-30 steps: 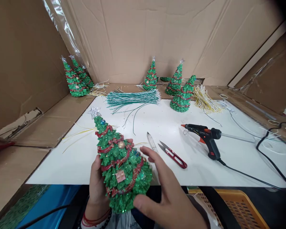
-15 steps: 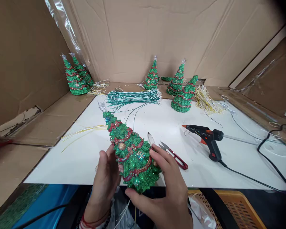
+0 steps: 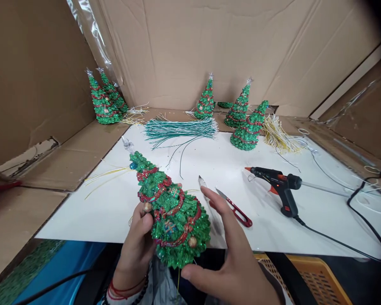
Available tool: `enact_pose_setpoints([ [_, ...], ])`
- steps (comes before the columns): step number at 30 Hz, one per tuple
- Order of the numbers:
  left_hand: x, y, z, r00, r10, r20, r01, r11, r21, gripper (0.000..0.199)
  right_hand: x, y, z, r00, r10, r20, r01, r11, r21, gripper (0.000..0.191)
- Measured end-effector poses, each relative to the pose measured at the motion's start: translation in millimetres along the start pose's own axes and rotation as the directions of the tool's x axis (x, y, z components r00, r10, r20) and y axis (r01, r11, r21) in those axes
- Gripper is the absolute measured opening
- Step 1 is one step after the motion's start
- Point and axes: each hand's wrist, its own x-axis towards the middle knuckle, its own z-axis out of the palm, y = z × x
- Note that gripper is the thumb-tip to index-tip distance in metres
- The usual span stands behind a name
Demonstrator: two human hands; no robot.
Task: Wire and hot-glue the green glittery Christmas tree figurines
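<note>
A green glittery Christmas tree figurine [image 3: 174, 212] with red garlands, gold and blue balls and a clear star on top is held tilted, its tip toward the upper left. My left hand [image 3: 138, 237] grips its left side, thumb on the front and the other fingers hidden behind. Beside the tree's lower right, my right hand [image 3: 231, 250] has thumb and fingers spread apart, the thumb near the base. Just beyond that hand lie red thread snips [image 3: 238, 212] and a pointed, pen-like tool [image 3: 206, 188], partly hidden by the fingers.
A black glue gun [image 3: 277, 182] with an orange tip and a cord lies on the right of the white board [image 3: 114, 212]. Green wires [image 3: 180, 129] are bundled at the back, yellow ones [image 3: 277, 135] farther right. Several finished-looking trees [image 3: 104, 103] stand along the cardboard wall [image 3: 190, 46].
The tree has turned about its long axis, showing another side with different ornaments. My right hand has come off it and opened, while my left hand keeps its hold.
</note>
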Motion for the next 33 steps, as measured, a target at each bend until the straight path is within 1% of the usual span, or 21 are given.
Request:
enact_pose_setpoints([
  [2, -5, 2, 5.9, 0.999, -0.005, 0.032, 0.006, 1.000, -0.025, 0.056, 1, -1, -3, 0.993, 0.053, 0.109, -0.064, 0.993, 0.099, 0.103],
  [4, -9, 2, 11.9, 0.997, -0.001, 0.071, 0.004, 0.999, -0.037, 0.064, 2, -2, -1, 0.987, 0.062, 0.151, -0.092, 0.976, 0.198, 0.103],
  [6, -10, 2, 15.9, 0.993, 0.006, 0.117, -0.002, 0.999, -0.038, 0.068, 1, -4, 3, 0.991, 0.069, 0.111, -0.097, 0.958, 0.270, 0.099],
  [8, -7, 1, 17.1, 0.987, 0.032, 0.154, -0.029, 0.999, -0.026, 0.072, -2, -5, 8, 0.996, 0.083, 0.031, -0.088, 0.959, 0.269, 0.099],
  [10, 0, -1, 16.1, 0.981, 0.076, 0.177, -0.080, 0.997, 0.017, 0.073, -4, -5, 12, 0.996, 0.056, -0.073, -0.043, 0.984, 0.174, 0.098],
  [12, 8, -3, 13.9, 0.977, 0.109, 0.185, -0.124, 0.990, 0.069, 0.069, -5, -6, 14, 0.980, -0.038, -0.197, 0.039, 0.999, 0.001, 0.092],
  [14, 15, -4, 11.0, 0.975, 0.110, 0.192, -0.131, 0.986, 0.102, 0.066, -3, -8, 16, 0.938, -0.168, -0.304, 0.110, 0.974, -0.199, 0.082],
  [15, 17, -5, 9.4, 0.974, 0.101, 0.204, -0.125, 0.986, 0.109, 0.068, -2, -8, 17, 0.913, -0.223, -0.341, 0.125, 0.950, -0.286, 0.077],
  [17, 18, -6, 6.2, 0.963, 0.074, 0.261, -0.113, 0.984, 0.137, 0.076, 1, -8, 21, 0.876, -0.290, -0.386, 0.116, 0.902, -0.416, 0.065],
  [18, 18, -6, 4.9, 0.953, 0.058, 0.296, -0.108, 0.982, 0.157, 0.079, 3, -7, 23, 0.865, -0.309, -0.395, 0.108, 0.884, -0.456, 0.060],
  [21, 16, -5, 3.5, 0.929, 0.056, 0.365, -0.136, 0.970, 0.199, 0.080, 3, -3, 31, 0.861, -0.344, -0.375, 0.117, 0.851, -0.511, 0.055],
  [24, 16, -4, 5.3, 0.928, 0.106, 0.357, -0.183, 0.965, 0.189, 0.073, 1, -2, 37, 0.859, -0.342, -0.382, 0.119, 0.857, -0.501, 0.052],
  [27, 15, -4, 7.1, 0.931, 0.138, 0.337, -0.210, 0.960, 0.186, 0.070, 0, -3, 39, 0.864, -0.311, -0.396, 0.101, 0.877, -0.470, 0.050],
  [30, 14, -3, 7.4, 0.935, 0.150, 0.321, -0.219, 0.957, 0.192, 0.069, 0, -4, 38, 0.872, -0.302, -0.385, 0.101, 0.881, -0.462, 0.051],
  [33, 14, -4, 6.6, 0.937, 0.153, 0.315, -0.218, 0.959, 0.184, 0.070, 1, -4, 36, 0.868, -0.311, -0.386, 0.112, 0.881, -0.459, 0.052],
])
